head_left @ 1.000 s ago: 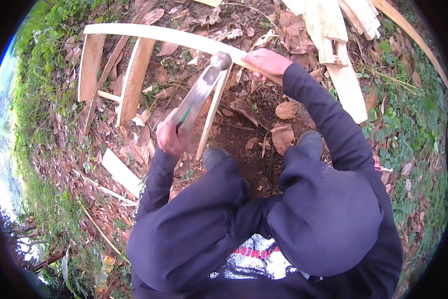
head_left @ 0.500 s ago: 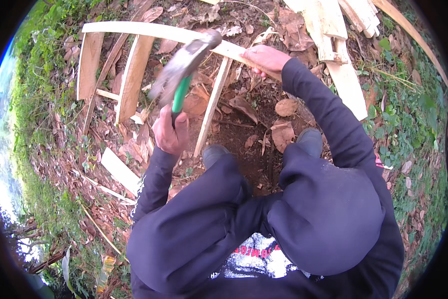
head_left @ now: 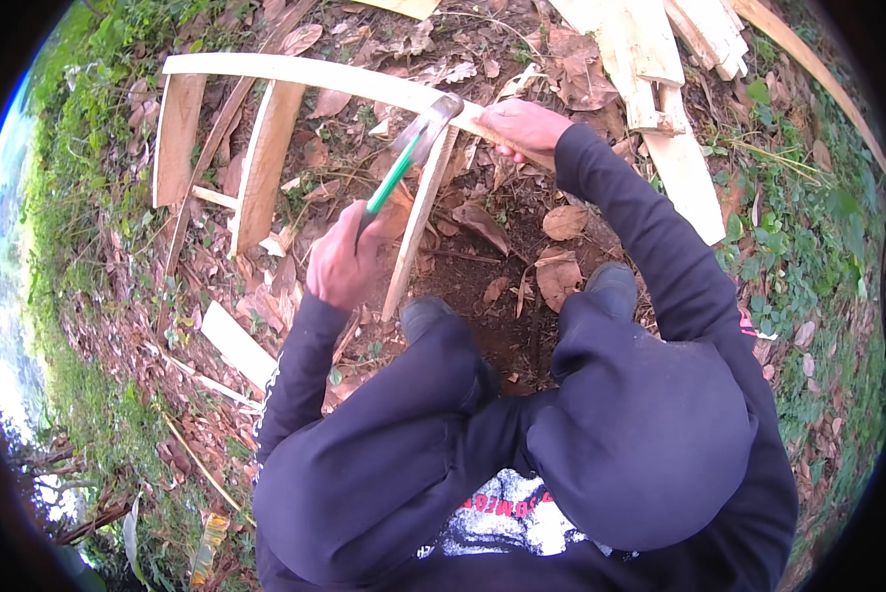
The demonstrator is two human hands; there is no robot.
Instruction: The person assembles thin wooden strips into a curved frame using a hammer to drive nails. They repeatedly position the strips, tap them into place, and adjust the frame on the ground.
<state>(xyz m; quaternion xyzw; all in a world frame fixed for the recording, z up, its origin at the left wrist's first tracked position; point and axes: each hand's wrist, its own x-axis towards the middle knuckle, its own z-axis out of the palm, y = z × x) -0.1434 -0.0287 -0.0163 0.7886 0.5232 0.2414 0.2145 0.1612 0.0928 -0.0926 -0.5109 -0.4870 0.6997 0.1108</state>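
My left hand [head_left: 343, 260] is wrapped around the green and black handle of a claw hammer [head_left: 393, 183]. The hammer's metal head, slightly blurred, is at the long pale wooden strip [head_left: 305, 73], just above where a narrow slat [head_left: 415, 232] meets it. Whether head and wood touch, I cannot tell. Near the right end of that strip my right hand [head_left: 528, 128] is closed around it. Two wider boards, one at the far left [head_left: 179, 138] and another beside it [head_left: 265, 163], run from the strip toward me. No nail can be made out.
Split pale planks [head_left: 685, 178] lie at the upper right, and a loose board piece [head_left: 238, 343] rests left of my knee. Dry brown leaves [head_left: 559, 274] cover the soil between my boots [head_left: 613, 286]. Green plants [head_left: 843, 237] grow along both sides.
The hammer has swung down and to the right, its head now at the strip above the slat. My left hand has shifted slightly; my right hand keeps its hold, a little lower.
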